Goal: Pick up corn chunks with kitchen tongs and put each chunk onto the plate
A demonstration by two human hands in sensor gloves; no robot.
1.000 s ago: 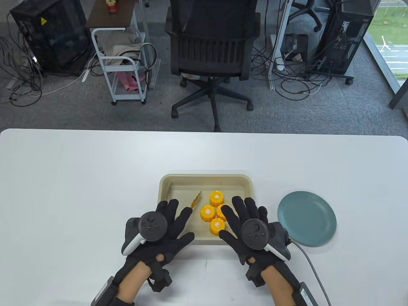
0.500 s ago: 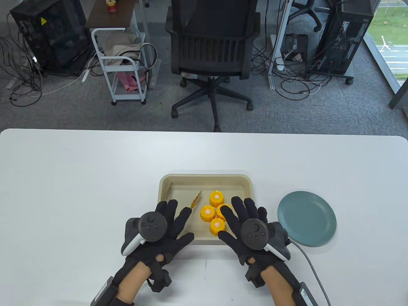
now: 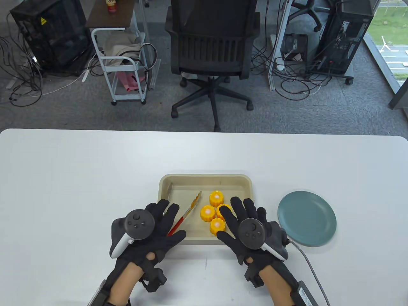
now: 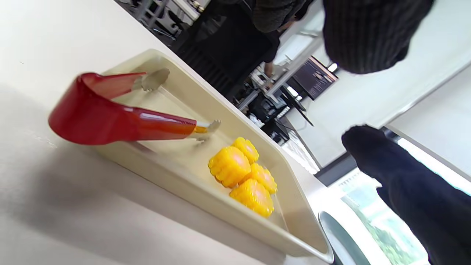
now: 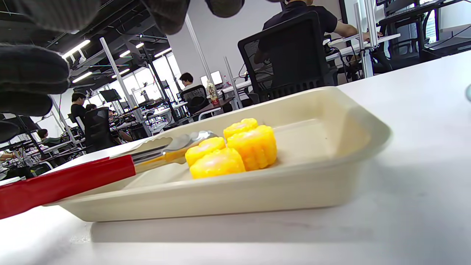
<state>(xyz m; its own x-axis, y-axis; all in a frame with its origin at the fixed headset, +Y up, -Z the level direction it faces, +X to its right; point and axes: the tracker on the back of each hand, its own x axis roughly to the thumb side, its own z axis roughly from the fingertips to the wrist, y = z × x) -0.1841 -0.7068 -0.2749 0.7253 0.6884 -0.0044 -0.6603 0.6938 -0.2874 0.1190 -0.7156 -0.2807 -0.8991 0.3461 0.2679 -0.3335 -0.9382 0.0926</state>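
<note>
Several yellow corn chunks (image 3: pixel 212 212) sit clustered in a beige tray (image 3: pixel 205 177) at the table's middle front. Red-handled tongs (image 3: pixel 185 216) lie slanted in the tray's left half, metal tips inward, handle end over the near rim. A teal plate (image 3: pixel 307 218), bare, lies right of the tray. My left hand (image 3: pixel 167 223) hovers with fingers spread over the tray's near left corner, holding nothing. My right hand (image 3: pixel 231 223) is spread over the near right part, partly covering the corn. The left wrist view shows the tongs (image 4: pixel 110 117) and corn (image 4: pixel 243 173); the right wrist view shows corn (image 5: pixel 235 151).
A grey cable (image 3: pixel 307 256) runs from my right wrist across the table toward the near edge. A black office chair (image 3: pixel 212 41) stands beyond the far edge, with a white cart (image 3: pixel 122 60) to its left.
My left hand has slid left and a little toward me, uncovering the red handle of the tongs. My right hand has hardly moved.
</note>
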